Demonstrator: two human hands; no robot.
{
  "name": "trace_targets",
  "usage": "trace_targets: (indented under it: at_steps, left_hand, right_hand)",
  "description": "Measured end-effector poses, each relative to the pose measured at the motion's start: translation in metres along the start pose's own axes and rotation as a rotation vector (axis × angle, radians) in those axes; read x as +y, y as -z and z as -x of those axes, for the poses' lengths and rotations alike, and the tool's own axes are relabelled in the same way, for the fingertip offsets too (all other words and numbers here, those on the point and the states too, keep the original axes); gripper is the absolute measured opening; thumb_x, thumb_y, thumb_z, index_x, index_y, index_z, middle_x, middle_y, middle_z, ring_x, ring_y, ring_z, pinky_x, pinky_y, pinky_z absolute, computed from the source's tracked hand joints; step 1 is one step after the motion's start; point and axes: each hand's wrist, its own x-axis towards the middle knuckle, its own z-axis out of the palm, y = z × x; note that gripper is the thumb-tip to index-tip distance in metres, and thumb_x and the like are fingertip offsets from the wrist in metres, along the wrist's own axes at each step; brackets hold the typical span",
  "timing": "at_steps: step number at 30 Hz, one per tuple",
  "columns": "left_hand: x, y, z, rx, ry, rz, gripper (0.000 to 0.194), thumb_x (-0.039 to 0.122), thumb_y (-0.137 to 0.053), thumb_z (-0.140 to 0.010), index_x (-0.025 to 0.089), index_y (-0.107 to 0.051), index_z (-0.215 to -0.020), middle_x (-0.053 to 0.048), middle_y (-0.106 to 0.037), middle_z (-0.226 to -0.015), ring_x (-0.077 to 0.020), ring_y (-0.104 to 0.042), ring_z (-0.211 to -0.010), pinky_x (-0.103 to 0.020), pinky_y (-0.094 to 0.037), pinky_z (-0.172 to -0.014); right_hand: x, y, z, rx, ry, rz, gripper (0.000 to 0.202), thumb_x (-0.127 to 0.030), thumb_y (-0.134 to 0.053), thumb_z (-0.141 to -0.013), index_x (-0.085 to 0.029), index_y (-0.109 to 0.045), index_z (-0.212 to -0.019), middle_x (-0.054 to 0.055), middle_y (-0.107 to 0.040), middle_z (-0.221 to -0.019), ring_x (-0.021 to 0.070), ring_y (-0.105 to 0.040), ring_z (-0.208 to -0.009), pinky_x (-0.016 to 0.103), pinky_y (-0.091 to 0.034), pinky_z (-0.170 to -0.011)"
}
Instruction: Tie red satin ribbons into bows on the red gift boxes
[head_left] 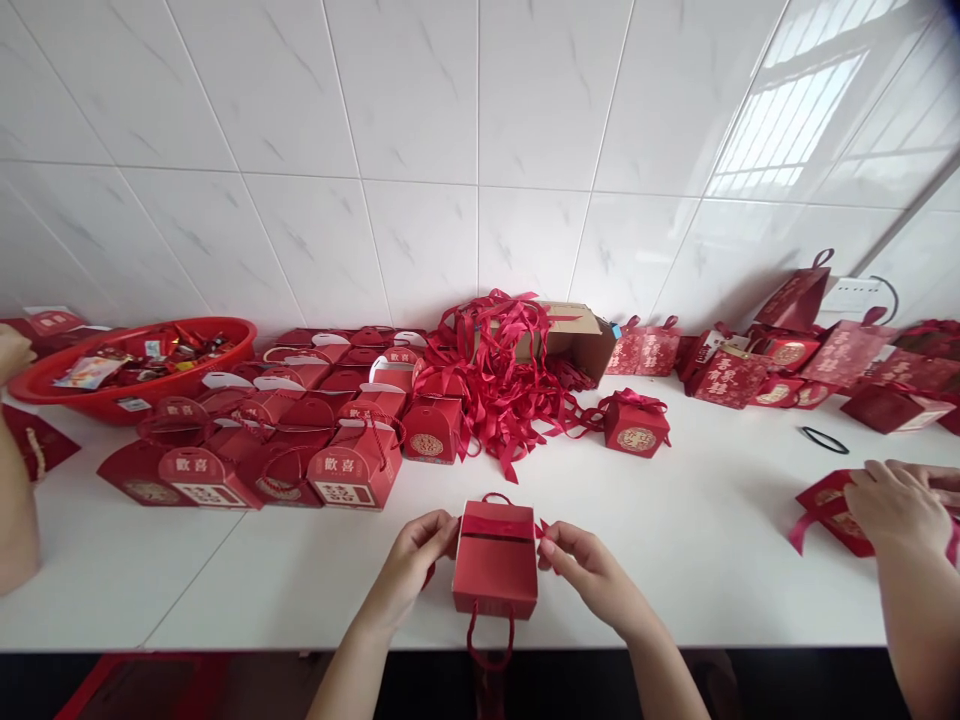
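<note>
A red box (495, 575) with cord handles lies on the white table near its front edge, and a dark red ribbon (495, 527) runs across its upper part. My left hand (421, 550) is at the box's left side, its thumb and fingers pinched together; a bit of ribbon shows below them. At the right side, my right hand (581, 562) pinches the ribbon's end between thumb and fingers. Behind the box lies a heap of loose red ribbons (517, 390). A ribbon-tied red box (636, 425) stands to the right of the heap.
Rows of red gift boxes (352, 465) stand at the left, beside a red basin (247, 345) of wrapped sweets. A cardboard box (596, 350) is by the wall. More boxes (847, 350) and a black loop (825, 440) are at the right. Other people's hands (900, 510) show at both sides.
</note>
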Motion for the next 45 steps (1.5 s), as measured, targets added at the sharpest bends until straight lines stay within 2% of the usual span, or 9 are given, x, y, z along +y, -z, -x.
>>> trace_targets:
  at_steps: [5,12,18,20,23,27,32,37,45]
  left_hand:
    - [-0.02,0.009,-0.003,0.019,0.085,-0.037,0.046,0.054,-0.059,-0.077,0.019,-0.035,-0.059,0.008,-0.028,-0.051,-0.0059,-0.018,-0.045,-0.02,-0.015,-0.043]
    - [-0.021,0.027,-0.002,0.1,0.086,-0.188,0.047,0.06,-0.06,-0.072,0.019,-0.041,-0.059,0.008,-0.027,-0.052,-0.0067,-0.023,-0.045,-0.02,-0.019,-0.043]
    - [-0.031,0.042,0.008,0.535,-0.198,-0.482,0.038,0.053,-0.067,-0.067,0.02,-0.059,-0.086,-0.005,-0.061,-0.086,-0.0209,-0.058,-0.079,-0.03,-0.048,-0.072]
    - [-0.031,0.041,0.02,0.537,-0.214,-0.601,0.031,0.05,-0.064,-0.072,0.021,-0.06,-0.081,-0.005,-0.062,-0.084,-0.0218,-0.059,-0.079,-0.031,-0.049,-0.073]
    - [-0.026,0.033,0.041,0.259,-0.119,-0.63,0.027,0.047,-0.06,-0.077,0.021,-0.063,-0.071,-0.003,-0.062,-0.069,-0.0202,-0.059,-0.067,-0.028,-0.049,-0.066]
    - [-0.021,0.019,0.053,0.031,-0.049,-0.502,0.021,0.043,-0.059,-0.079,0.025,-0.069,-0.077,-0.003,-0.065,-0.066,-0.0227,-0.062,-0.068,-0.029,-0.051,-0.062]
    - [-0.034,0.014,0.034,0.189,-0.031,-0.207,0.03,0.041,-0.064,-0.078,0.026,-0.067,-0.103,-0.004,-0.067,-0.072,-0.022,-0.063,-0.069,-0.029,-0.052,-0.061]
    - [-0.038,0.009,0.01,0.318,-0.042,0.438,0.031,0.039,-0.068,-0.076,0.023,-0.065,-0.102,-0.005,-0.067,-0.095,-0.0218,-0.066,-0.087,-0.03,-0.055,-0.071]
    - [-0.019,0.022,0.001,0.651,0.033,0.922,0.021,0.011,-0.047,-0.088,0.015,-0.067,-0.085,-0.002,-0.067,-0.068,-0.0123,-0.067,-0.064,-0.021,-0.056,-0.056]
  right_hand:
    - [0.009,0.003,0.001,0.125,0.078,0.252,0.035,-0.044,-0.042,-0.092,-0.02,-0.065,-0.083,0.004,-0.066,-0.077,0.0193,-0.061,-0.077,0.035,-0.047,-0.08]
    - [0.047,0.017,0.004,0.361,0.183,0.6,0.029,-0.035,-0.043,-0.092,-0.025,-0.07,-0.099,0.008,-0.068,-0.102,0.0251,-0.062,-0.097,0.046,-0.045,-0.09]
    - [0.055,0.014,0.015,0.687,0.27,0.596,0.049,-0.037,-0.054,-0.085,-0.027,-0.044,-0.132,0.014,-0.035,-0.14,0.0331,-0.041,-0.124,0.053,-0.043,-0.09]
    - [0.049,0.01,0.023,0.689,0.34,0.472,0.043,-0.035,-0.057,-0.083,-0.023,-0.049,-0.124,0.015,-0.043,-0.127,0.029,-0.05,-0.111,0.046,-0.047,-0.085]
    - [0.038,0.0,0.033,0.514,0.27,0.278,0.018,-0.036,-0.052,-0.087,-0.02,-0.059,-0.091,0.005,-0.054,-0.078,0.0185,-0.053,-0.07,0.033,-0.046,-0.065]
    - [0.033,-0.022,0.031,0.275,-0.095,-0.024,0.038,-0.052,-0.048,-0.087,-0.017,-0.062,-0.08,-0.001,-0.048,-0.056,0.013,-0.044,-0.05,0.026,-0.035,-0.048]
    - [0.036,-0.037,0.013,0.323,-0.287,-0.664,0.043,-0.06,-0.054,-0.08,-0.018,-0.058,-0.078,-0.004,-0.049,-0.057,0.0031,-0.026,-0.037,0.018,-0.013,-0.035]
    - [0.034,-0.027,0.004,0.503,-0.242,-1.163,0.041,-0.046,-0.073,-0.072,-0.027,-0.061,-0.107,-0.002,-0.061,-0.087,0.0048,-0.054,-0.059,0.011,-0.034,-0.038]
    - [0.029,0.001,0.007,0.74,-0.149,-1.128,0.029,-0.035,-0.077,-0.07,-0.023,-0.07,-0.095,0.0,-0.064,-0.1,0.0106,-0.061,-0.079,0.016,-0.051,-0.053]
